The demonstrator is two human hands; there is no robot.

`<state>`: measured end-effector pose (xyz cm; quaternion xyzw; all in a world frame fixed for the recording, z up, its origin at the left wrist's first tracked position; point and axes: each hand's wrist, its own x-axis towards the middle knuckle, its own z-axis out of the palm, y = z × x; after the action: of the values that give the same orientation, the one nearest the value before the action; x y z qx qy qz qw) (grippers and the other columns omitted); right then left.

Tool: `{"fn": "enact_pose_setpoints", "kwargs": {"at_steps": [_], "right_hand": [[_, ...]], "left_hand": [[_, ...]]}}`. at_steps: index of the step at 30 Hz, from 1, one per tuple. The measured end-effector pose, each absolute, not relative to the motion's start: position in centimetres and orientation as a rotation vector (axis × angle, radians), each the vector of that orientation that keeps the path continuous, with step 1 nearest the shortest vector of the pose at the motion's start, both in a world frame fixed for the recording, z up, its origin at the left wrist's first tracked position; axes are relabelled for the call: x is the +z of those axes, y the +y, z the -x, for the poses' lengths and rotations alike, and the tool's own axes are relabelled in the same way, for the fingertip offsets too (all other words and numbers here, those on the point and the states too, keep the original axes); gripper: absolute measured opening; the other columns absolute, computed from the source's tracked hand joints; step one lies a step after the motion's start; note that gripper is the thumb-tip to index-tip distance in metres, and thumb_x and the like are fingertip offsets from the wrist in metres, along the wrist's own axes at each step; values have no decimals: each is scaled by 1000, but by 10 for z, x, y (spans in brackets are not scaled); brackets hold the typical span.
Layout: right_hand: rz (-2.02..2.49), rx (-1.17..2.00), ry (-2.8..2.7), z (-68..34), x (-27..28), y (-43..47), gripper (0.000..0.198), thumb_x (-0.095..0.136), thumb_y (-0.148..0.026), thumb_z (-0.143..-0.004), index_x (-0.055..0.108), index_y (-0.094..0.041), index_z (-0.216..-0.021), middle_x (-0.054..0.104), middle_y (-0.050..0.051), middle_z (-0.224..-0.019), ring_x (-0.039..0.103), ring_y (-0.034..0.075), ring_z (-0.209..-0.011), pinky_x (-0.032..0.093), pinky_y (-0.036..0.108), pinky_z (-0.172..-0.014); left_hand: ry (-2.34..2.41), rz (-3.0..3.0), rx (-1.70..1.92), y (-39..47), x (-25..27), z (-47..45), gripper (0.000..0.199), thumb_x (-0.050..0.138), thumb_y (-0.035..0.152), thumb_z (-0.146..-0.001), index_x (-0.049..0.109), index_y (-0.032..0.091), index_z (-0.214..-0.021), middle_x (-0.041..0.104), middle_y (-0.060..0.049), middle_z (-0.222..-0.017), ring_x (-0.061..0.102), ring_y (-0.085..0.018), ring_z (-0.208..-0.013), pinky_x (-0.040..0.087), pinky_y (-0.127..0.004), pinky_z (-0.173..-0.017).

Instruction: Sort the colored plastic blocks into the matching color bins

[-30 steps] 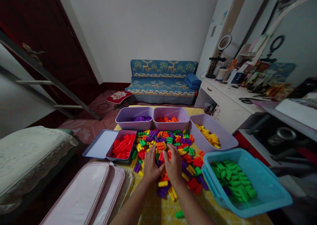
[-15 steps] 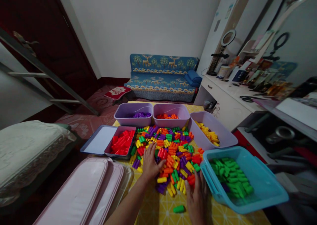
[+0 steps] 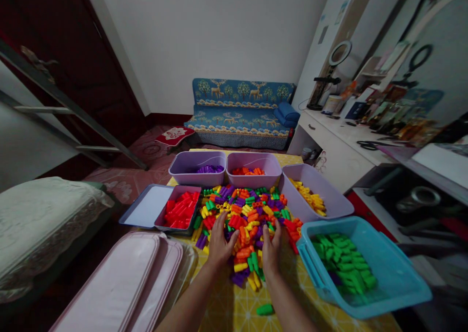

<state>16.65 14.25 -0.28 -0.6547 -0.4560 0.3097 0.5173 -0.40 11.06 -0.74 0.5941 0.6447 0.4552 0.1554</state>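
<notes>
A heap of small plastic toy pieces (image 3: 244, 223) in red, orange, yellow, green and purple covers the middle of the table. My left hand (image 3: 220, 244) rests at the heap's left side, fingers spread. Opposite it, my right hand (image 3: 271, 246) touches the heap's right side with its fingers apart, palm turned inward. Neither hand grips a piece. One green piece (image 3: 265, 309) lies alone on the yellow tablecloth (image 3: 234, 317) near my right forearm.
Around the heap stand a purple-piece bin (image 3: 197, 178), an orange-piece bin (image 3: 253, 180), a yellow-piece bin (image 3: 338, 207), a blue bin of green pieces (image 3: 405, 278) and a box of red pieces (image 3: 195, 212). Pale pink lids (image 3: 109, 278) lie at left.
My right hand has moved forward and left, from beside the blue bin to the heap, and pieces there have been pushed inward. My left hand has barely moved.
</notes>
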Motion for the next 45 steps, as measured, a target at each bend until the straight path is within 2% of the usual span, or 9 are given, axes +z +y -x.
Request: {"fn": "enact_pose_setpoints", "kwargs": {"at_steps": [7,15,21,28,31,34,37,41,45], "right_hand": [[1296,991,-1377,-163,32,156,63,51,-59,-85,51,-21,-135,50,11,-144,45,25,-133,39,41,-108],[1628,394,-1490,-195,0,176,71,34,-68,-87,66,-10,-113,64,22,-118,54,33,-118,38,52,-103],[1457,581,-1751,-148,8,165,59,51,-53,-87,54,-18,-135,47,16,-145,42,30,-135,39,49,-108],[1148,512,-1987,-165,43,134,57,50,-41,-92,39,-24,-145,42,10,-150,37,25,-140,37,47,-112],[1264,349,-2005,-200,30,98,70,56,-45,-88,30,-23,-150,38,13,-152,36,30,-140,38,52,-110],[1368,245,-2136,-234,5,53,100,69,-55,-74,18,-23,-154,28,16,-157,29,39,-142,38,61,-106],[1324,209,-2308,-250,-16,23,114,77,-57,-62,18,-26,-154,19,15,-160,25,45,-142,41,63,-103],[1447,168,-2175,-234,-22,39,105,74,-46,-72,13,-24,-155,11,16,-162,18,41,-145,41,60,-103],[1432,204,-1991,-203,-13,96,91,63,-49,-83,13,-22,-154,9,18,-161,18,36,-147,37,58,-108]], "left_hand": [[1852,-1637,1341,112,-12,5,57,52,41,-92,38,21,-143,46,-13,-146,41,-28,-138,35,-51,-113],[1866,-1664,1353,110,-11,3,57,53,38,-91,38,23,-144,46,-13,-147,41,-27,-138,36,-51,-112],[1867,-1659,1380,111,-12,4,54,52,39,-92,40,21,-141,50,-13,-143,45,-28,-135,38,-51,-111],[1880,-1592,1425,110,-16,4,48,49,37,-93,43,20,-139,54,-12,-137,49,-26,-130,42,-47,-107],[1869,-1611,1427,109,-14,4,47,48,36,-94,42,21,-138,54,-12,-138,48,-26,-131,41,-46,-108],[1878,-1608,1429,109,-12,3,46,48,36,-94,43,21,-137,55,-12,-136,49,-26,-130,41,-47,-108],[1877,-1594,1433,110,-11,2,46,48,36,-94,44,21,-137,56,-12,-135,49,-27,-129,41,-48,-108],[1856,-1572,1434,110,-9,2,47,48,37,-94,44,21,-138,55,-13,-136,49,-27,-130,41,-49,-108],[1812,-1698,1393,96,2,9,51,45,33,-95,35,23,-144,45,-13,-147,41,-26,-138,37,-49,-112]]}}
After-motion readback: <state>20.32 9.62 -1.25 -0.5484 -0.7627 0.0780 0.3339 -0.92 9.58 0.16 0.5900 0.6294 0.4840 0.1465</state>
